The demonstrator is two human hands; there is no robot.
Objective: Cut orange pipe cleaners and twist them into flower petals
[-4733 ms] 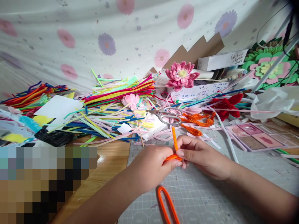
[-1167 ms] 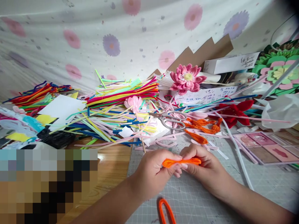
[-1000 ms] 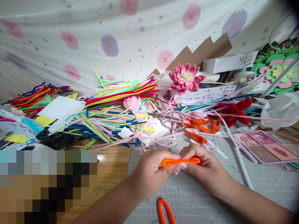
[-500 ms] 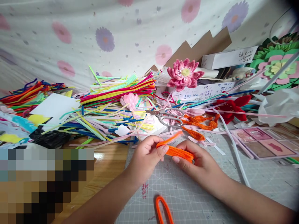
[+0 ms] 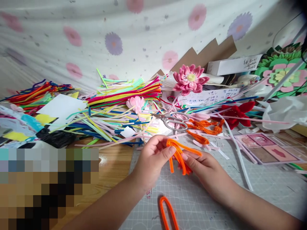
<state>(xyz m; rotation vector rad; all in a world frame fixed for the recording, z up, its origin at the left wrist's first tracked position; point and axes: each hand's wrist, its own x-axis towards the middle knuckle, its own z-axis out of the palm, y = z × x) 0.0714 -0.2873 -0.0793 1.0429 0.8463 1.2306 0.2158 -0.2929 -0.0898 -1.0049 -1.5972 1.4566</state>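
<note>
Between my two hands is a bundle of bent orange pipe cleaners, held above the grey cutting mat. My left hand pinches the folded end with thumb and fingers. On the other side my right hand grips the bundle lower down, thumb on top. Loose ends point down and one strand sticks out to the right, over my right hand. Nearer to me, a single orange pipe cleaner loop lies on the mat. Finished-looking orange petal loops rest just beyond my hands.
Silver scissors lie behind my hands among pink strips. Piles of coloured pipe cleaners spread to the left. A pink flower and a red flower stand at the back. A makeup-style palette sits on the right.
The orange bundle has turned so its loose ends hang downward, and the strand that pointed up from my left fingers now lies toward the right. The view has shifted slightly.
</note>
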